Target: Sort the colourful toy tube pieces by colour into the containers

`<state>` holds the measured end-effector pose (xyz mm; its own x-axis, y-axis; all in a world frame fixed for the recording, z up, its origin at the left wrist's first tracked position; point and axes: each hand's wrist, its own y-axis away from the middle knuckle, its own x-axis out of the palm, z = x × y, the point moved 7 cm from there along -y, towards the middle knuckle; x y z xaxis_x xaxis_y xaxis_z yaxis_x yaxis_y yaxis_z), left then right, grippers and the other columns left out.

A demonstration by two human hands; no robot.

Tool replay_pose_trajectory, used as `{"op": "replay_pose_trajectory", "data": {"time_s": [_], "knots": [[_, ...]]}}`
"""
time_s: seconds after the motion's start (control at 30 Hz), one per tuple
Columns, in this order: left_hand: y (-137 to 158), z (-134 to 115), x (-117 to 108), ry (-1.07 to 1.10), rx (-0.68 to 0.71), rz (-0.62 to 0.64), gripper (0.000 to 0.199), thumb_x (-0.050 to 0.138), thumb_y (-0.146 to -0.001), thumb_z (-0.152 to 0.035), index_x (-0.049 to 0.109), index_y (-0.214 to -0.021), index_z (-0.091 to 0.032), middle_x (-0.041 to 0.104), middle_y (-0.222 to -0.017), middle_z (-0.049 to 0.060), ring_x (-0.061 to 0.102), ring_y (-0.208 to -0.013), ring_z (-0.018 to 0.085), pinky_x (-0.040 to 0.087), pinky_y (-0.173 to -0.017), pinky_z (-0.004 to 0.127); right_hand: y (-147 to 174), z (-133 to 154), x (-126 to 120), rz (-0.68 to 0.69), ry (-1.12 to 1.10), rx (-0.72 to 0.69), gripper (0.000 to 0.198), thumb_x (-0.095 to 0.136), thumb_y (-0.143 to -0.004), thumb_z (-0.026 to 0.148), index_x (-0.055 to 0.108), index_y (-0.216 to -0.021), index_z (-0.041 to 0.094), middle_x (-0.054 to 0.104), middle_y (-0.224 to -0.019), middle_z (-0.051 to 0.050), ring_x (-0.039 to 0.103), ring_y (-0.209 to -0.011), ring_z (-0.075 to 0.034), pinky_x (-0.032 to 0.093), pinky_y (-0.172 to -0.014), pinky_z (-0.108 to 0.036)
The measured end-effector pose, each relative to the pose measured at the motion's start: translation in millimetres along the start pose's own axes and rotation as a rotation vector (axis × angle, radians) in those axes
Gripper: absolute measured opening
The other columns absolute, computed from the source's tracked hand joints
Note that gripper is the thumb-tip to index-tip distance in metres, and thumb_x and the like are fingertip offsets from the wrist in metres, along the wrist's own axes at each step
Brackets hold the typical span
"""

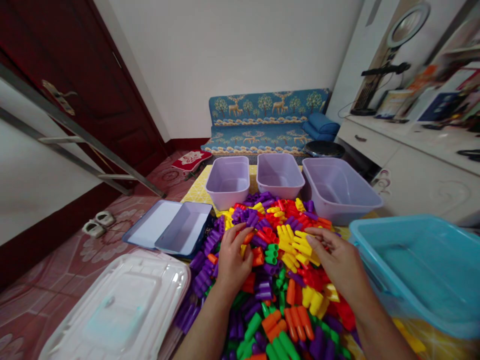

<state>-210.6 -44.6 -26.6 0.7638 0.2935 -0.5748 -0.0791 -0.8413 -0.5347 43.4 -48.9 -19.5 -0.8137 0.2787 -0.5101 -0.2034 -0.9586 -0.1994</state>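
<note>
A large heap of plastic finger-shaped building blocks (262,287) in purple, red, yellow, green and orange covers the middle of the table. My left hand (235,257) rests over the heap's left side, its fingers apart and curved around an orange block (248,238); no firm hold shows. On the right, my right hand (339,257) has its thumb and forefinger on a yellow block (301,243), with other yellow blocks close beside it. Green blocks (272,254) lie between the two hands. Some of the right fingers are hidden behind the thumb.
Three lilac bins (227,196) stand along the far side. A turquoise tub (412,227) sits at right. At left are an open shallow blue-rimmed case (183,227) and a white lid (116,300). Beyond are a patterned sofa (268,122), a metal ladder (75,122) and a white cabinet (412,185).
</note>
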Motion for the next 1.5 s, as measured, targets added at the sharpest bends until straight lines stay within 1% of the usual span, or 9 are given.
{"op": "replay_pose_trajectory", "data": {"time_s": [0.17, 0.3, 0.4, 0.5, 0.73, 0.87, 1.07, 1.23, 1.5], "knots": [[0, 0, -2, -0.009, 0.018, -0.006, 0.049, 0.052, -0.076, -0.001, 0.066, -0.115, -0.026, 0.062, -0.122, 0.006, 0.055, -0.115, 0.024, 0.044, -0.102, 0.046, -14, 7, -13, -0.173, -0.576, 0.134, 0.037, 0.074, -0.072, 0.040, 0.068, -0.102, 0.019, 0.072, -0.091, -0.006, 0.068, -0.071, -0.017, 0.057, -0.068, -0.032], [-1, 0, -1, -0.014, 0.027, 0.000, 0.046, 0.053, -0.077, -0.003, 0.066, -0.115, -0.026, 0.062, -0.121, 0.006, 0.055, -0.113, 0.024, 0.044, -0.100, 0.046, -21, 23, -22, -0.338, -0.989, 0.046, 0.045, 0.078, -0.069, 0.030, 0.063, -0.110, 0.021, 0.066, -0.121, -0.007, 0.065, -0.107, -0.021, 0.052, -0.094, -0.036], [-1, 0, -1, -0.022, 0.035, -0.003, 0.042, 0.054, -0.079, -0.005, 0.067, -0.113, -0.026, 0.062, -0.120, 0.006, 0.055, -0.113, 0.024, 0.044, -0.100, 0.046, -18, 29, -6, -0.224, -0.868, 0.064, 0.042, 0.074, -0.075, 0.035, 0.063, -0.113, 0.022, 0.065, -0.121, -0.008, 0.064, -0.110, -0.022, 0.053, -0.091, -0.037], [-2, -1, -1, -0.030, 0.035, 0.001, 0.036, 0.056, -0.081, -0.008, 0.068, -0.110, -0.025, 0.063, -0.117, 0.006, 0.056, -0.110, 0.023, 0.045, -0.098, 0.044, -10, 33, 24, 0.003, -0.477, 0.049, 0.033, 0.066, -0.081, 0.040, 0.066, -0.109, 0.022, 0.069, -0.108, -0.008, 0.066, -0.096, -0.023, 0.055, -0.078, -0.036], [-2, -11, -5, 0.008, 0.041, 0.023, 0.014, 0.061, -0.087, -0.026, 0.068, -0.077, -0.021, 0.070, -0.103, 0.004, 0.059, -0.104, 0.023, 0.043, -0.096, 0.043, -7, 59, 68, 0.126, 0.227, -0.294, 0.024, 0.064, -0.081, 0.031, 0.070, -0.103, 0.022, 0.069, -0.107, -0.008, 0.062, -0.103, -0.028, 0.047, -0.092, -0.044], [-1, -12, -7, 0.030, 0.034, 0.018, 0.006, 0.064, -0.084, -0.027, 0.065, -0.085, -0.021, 0.069, -0.100, 0.004, 0.059, -0.103, 0.023, 0.042, -0.096, 0.043, -15, 48, 66, 0.100, 0.000, -0.135, 0.021, 0.059, -0.082, 0.031, 0.070, -0.096, 0.019, 0.073, -0.092, -0.007, 0.067, -0.083, -0.023, 0.052, -0.079, -0.038], [-2, -12, -3, -0.019, 0.048, 0.065, 0.044, 0.066, -0.082, -0.026, 0.056, -0.125, -0.025, 0.067, -0.118, 0.005, 0.056, -0.112, 0.024, 0.038, -0.101, 0.045, -7, 35, 62, 0.183, -0.581, 0.183, 0.035, 0.075, -0.069, 0.042, 0.067, -0.090, 0.015, 0.068, -0.071, -0.003, 0.060, -0.055, -0.013, 0.047, -0.051, -0.025], [-4, -17, 3, -0.084, 0.099, 0.157, 0.027, 0.065, -0.083, -0.027, 0.067, -0.109, -0.029, 0.071, -0.111, 0.002, 0.056, -0.111, 0.025, 0.033, -0.105, 0.051, 0, 37, 57, 0.195, -0.679, 0.220, 0.047, 0.078, -0.069, 0.043, 0.061, -0.105, 0.018, 0.065, -0.070, 0.001, 0.055, -0.049, -0.010, 0.047, -0.047, -0.023], [-4, -15, 1, -0.019, 0.071, 0.101, 0.006, 0.067, -0.080, -0.022, 0.062, -0.082, -0.021, 0.069, -0.092, 0.003, 0.059, -0.099, 0.023, 0.039, -0.099, 0.045, 3, 29, 54, 0.227, -0.684, 0.241, 0.053, 0.076, -0.072, 0.045, 0.060, -0.115, 0.019, 0.057, -0.064, 0.004, 0.057, -0.052, -0.011, 0.051, -0.048, -0.023]]}}
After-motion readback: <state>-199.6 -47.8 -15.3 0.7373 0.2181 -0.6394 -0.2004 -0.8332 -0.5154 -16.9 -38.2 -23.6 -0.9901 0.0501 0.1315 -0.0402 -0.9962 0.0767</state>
